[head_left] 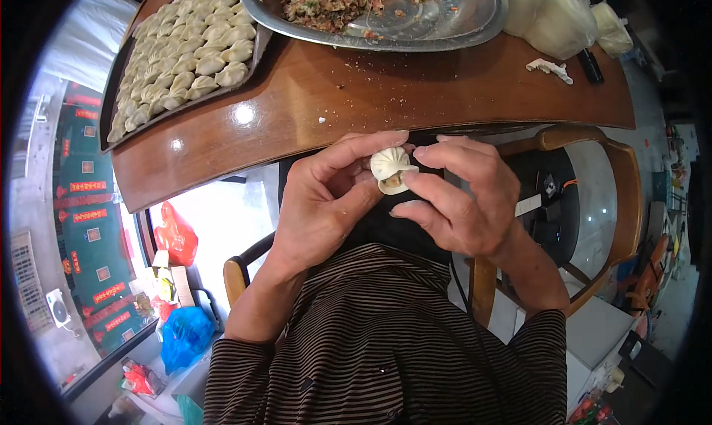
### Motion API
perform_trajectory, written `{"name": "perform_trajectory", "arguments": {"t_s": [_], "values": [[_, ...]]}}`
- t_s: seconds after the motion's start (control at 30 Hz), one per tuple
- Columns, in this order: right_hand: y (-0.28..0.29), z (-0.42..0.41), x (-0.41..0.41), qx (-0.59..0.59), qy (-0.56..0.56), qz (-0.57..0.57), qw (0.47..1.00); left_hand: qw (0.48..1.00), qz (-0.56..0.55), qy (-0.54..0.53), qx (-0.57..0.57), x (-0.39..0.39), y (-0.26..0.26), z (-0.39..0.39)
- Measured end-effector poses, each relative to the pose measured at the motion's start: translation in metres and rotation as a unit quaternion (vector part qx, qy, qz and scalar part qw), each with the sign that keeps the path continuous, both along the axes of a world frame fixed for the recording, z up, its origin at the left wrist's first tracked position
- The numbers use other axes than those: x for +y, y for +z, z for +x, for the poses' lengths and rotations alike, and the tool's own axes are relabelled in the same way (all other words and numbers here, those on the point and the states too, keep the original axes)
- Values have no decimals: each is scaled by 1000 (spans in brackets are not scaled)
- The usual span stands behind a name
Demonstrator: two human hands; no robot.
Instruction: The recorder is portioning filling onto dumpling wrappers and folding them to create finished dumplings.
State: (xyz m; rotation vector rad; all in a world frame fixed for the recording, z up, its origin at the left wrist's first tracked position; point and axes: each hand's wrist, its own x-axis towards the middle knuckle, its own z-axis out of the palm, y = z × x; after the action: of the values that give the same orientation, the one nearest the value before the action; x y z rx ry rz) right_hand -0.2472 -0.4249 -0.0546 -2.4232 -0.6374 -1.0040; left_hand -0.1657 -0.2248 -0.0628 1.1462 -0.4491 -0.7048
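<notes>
A partly pleated dumpling (391, 168) with filling showing at its lower side is between my hands, just off the table's near edge. My left hand (334, 194) holds it from the left, thumb below and fingers behind. My right hand (464, 194) touches the dumpling's right edge with a fingertip, its other fingers spread and apart. A dark tray (261, 55) at the upper left bears rows of folded dumplings (186, 63). At the top, a steel basin (356, 42) holds chopped meat and vegetable filling (334, 5).
The wooden table (389, 99) bears scattered crumbs. At its right lie plastic bags (556, 19), a torn white scrap (549, 70) and a black cylindrical object (589, 66). A wooden chair (623, 202) holding small items stands to the right; another chair's wooden end (236, 280) is left of my body.
</notes>
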Motion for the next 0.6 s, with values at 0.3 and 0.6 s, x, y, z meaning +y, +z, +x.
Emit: {"name": "perform_trajectory", "arguments": {"t_s": [0.3, 0.6], "values": [[-1, 0, 8, -3, -18, 83, 996, 999, 15, -20, -30, -2, 1, -4], [1, -7, 9, 25, 4, 141, 990, 998, -56, -31, 18, -7, 3, -15]]}}
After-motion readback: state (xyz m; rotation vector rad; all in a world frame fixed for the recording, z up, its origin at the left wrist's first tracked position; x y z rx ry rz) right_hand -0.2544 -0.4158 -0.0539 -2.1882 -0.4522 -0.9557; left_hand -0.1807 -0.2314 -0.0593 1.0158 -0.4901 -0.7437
